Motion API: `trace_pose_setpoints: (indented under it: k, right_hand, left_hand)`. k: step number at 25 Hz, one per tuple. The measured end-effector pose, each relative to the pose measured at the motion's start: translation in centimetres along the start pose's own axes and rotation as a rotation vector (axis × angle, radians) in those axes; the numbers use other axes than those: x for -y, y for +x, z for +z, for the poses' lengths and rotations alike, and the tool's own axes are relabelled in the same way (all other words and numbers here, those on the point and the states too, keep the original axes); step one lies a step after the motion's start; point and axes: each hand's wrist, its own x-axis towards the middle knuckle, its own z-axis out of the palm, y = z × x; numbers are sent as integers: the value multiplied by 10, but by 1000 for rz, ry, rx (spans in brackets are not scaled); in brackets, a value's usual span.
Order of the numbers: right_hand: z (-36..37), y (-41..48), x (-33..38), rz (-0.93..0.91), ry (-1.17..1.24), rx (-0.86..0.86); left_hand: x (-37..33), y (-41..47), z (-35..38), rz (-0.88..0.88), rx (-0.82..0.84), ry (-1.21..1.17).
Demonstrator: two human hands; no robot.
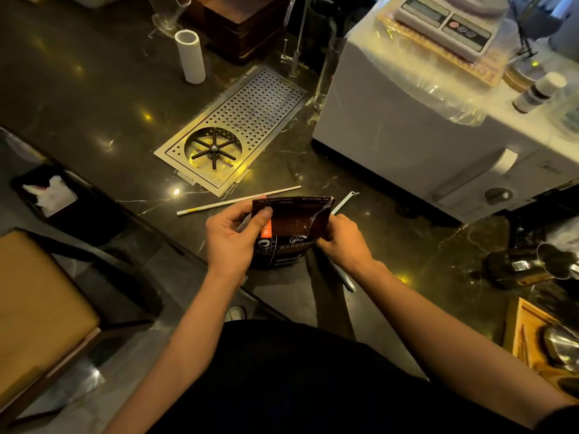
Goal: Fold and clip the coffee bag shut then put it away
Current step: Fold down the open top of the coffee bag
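A dark brown coffee bag [289, 228] with an orange stripe and white print is held upright over the counter's front edge. Its top part is bent over toward me. My left hand [233, 239] grips the bag's left edge, thumb pressed on the folded flap. My right hand [341, 242] holds the bag's right edge together with a long white clip piece [343, 202] that sticks out above and below the hand. A thin white rod [238, 200], perhaps the clip's other part, lies on the dark counter [94, 98] just behind the bag.
A perforated steel rinser tray [241, 123] is set into the counter behind the rod. A white machine [407, 133] with a scale on top stands at right. A white cylinder [190, 56] stands at the back. A metal pitcher [554, 261] sits right; a chair [40, 305] stands left.
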Motion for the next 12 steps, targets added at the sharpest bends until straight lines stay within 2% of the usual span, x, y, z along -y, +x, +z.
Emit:
trace_pose_setpoints:
  k: [8,12]
  right_hand:
    - [0,13,-6,-20,-142,76]
    - [-10,8,-8,-15,-103,14]
  left_hand:
    - [4,7,0,-8,-13,-6]
    - [7,7,3,4,2,-3]
